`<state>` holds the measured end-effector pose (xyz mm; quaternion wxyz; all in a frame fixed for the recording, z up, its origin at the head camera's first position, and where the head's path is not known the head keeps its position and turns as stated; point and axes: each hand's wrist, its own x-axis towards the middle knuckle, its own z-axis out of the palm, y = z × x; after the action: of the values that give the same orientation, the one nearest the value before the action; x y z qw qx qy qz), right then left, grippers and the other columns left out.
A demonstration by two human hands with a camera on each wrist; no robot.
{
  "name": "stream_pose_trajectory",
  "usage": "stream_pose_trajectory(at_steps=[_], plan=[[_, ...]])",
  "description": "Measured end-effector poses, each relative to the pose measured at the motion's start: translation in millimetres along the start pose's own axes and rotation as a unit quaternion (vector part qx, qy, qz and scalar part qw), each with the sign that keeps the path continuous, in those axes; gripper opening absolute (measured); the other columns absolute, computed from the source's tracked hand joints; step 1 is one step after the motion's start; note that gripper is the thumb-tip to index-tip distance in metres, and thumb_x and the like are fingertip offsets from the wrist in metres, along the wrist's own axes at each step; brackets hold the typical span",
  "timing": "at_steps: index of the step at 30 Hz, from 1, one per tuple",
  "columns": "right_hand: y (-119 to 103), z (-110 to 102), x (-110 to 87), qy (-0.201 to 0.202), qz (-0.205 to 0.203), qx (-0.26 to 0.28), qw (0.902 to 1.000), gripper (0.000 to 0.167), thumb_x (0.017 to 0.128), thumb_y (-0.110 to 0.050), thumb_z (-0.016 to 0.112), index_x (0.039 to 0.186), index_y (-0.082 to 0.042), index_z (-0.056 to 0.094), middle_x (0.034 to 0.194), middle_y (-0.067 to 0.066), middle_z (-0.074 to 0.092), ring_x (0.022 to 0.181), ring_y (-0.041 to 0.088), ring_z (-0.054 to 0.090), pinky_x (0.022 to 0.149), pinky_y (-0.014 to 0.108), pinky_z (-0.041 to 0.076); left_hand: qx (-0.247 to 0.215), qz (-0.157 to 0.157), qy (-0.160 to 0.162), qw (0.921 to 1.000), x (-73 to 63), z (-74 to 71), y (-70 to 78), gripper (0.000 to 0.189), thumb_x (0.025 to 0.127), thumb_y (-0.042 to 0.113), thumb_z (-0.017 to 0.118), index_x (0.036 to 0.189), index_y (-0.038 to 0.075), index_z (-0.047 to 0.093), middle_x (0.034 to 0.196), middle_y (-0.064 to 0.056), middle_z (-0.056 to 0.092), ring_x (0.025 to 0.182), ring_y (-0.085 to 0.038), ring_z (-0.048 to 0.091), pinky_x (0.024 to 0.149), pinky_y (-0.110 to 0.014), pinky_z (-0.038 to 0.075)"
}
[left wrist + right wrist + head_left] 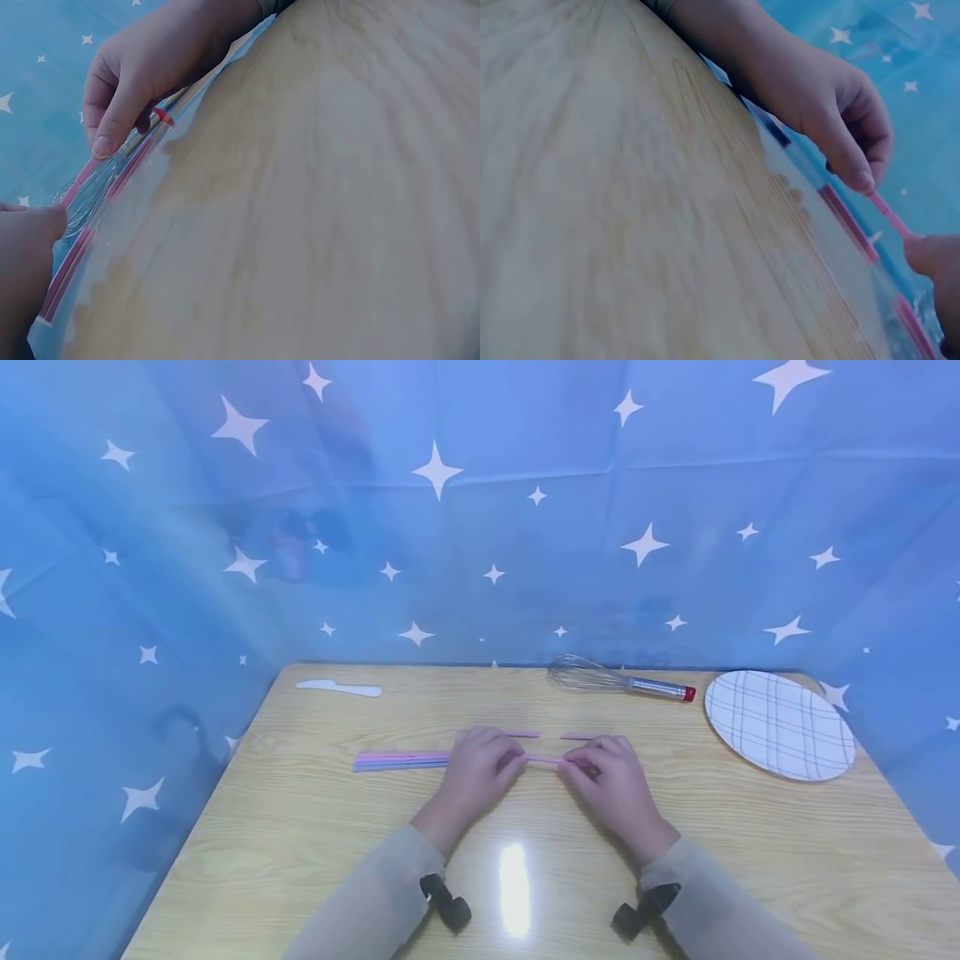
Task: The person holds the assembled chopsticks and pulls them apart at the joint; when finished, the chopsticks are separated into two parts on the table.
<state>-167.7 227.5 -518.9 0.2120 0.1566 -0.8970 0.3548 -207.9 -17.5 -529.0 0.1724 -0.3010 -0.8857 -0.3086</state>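
Forearms (369, 897) slant inward; left fingers (512, 770), right fingers (579, 779) pinching, slightly apart.

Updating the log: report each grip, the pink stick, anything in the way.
Left grip and right grip pinching one pink stick. Stick spans the gap between them. Nothing seen blocking; whisk lies beyond.

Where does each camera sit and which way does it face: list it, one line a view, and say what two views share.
Head: worn on the head, looking forward and down at the table; left hand, right hand and both sleeves show.
Left wrist: worn there, looking across to the right hand; the left hand shows partly at the left edge.
Right wrist: worn there, looking across to the left hand; the right hand shows partly at the right edge.
Shared: both wrist views show the pink stick between the hands.
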Motion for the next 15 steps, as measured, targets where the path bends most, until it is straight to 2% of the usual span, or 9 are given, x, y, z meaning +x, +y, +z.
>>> stream_pose_trajectory(at_steps=[5, 10, 15], plan=[[5, -3, -0.7, 0.012, 0.005, 0.001, 0.9999, 0.013, 0.086, -0.013, 0.091, 0.096, -0.011, 0.083, 0.089, -0.005, 0.066, 0.092, 0.019, 0.053, 0.080, 0.035, 0.040, -0.013, 0.018, 0.009, 0.9997, 5.4, 5.5, 3.8, 0.014, 0.100, 0.030, 0.078, 0.105, 0.017, 0.078, 0.104, 0.006, 0.073, 0.101, -0.014, 0.064, 0.101, -0.035, 0.050], [11, -5, -0.3, 0.020, -0.002, -0.004, 0.9998, 0.014, 0.085, -0.011, 0.091, 0.097, -0.010, 0.082, 0.090, -0.004, 0.066, 0.090, 0.018, 0.053, 0.076, 0.032, 0.041, -0.024, 0.000, 0.000, 0.9997, 8.9, 6.2, 8.4, 0.015, 0.100, 0.030, 0.077, 0.107, 0.016, 0.078, 0.106, 0.007, 0.071, 0.103, -0.012, 0.063, 0.098, -0.030, 0.051], [13, -7, -0.1, 0.022, 0.002, 0.000, 0.9997, 0.015, 0.085, -0.010, 0.092, 0.096, -0.011, 0.082, 0.091, -0.004, 0.067, 0.088, 0.015, 0.054, 0.074, 0.029, 0.044, -0.019, -0.003, -0.014, 0.9997, 11.0, 4.9, 11.3, 0.016, 0.101, 0.031, 0.076, 0.108, 0.016, 0.078, 0.106, 0.007, 0.071, 0.102, -0.011, 0.062, 0.098, -0.028, 0.050]])
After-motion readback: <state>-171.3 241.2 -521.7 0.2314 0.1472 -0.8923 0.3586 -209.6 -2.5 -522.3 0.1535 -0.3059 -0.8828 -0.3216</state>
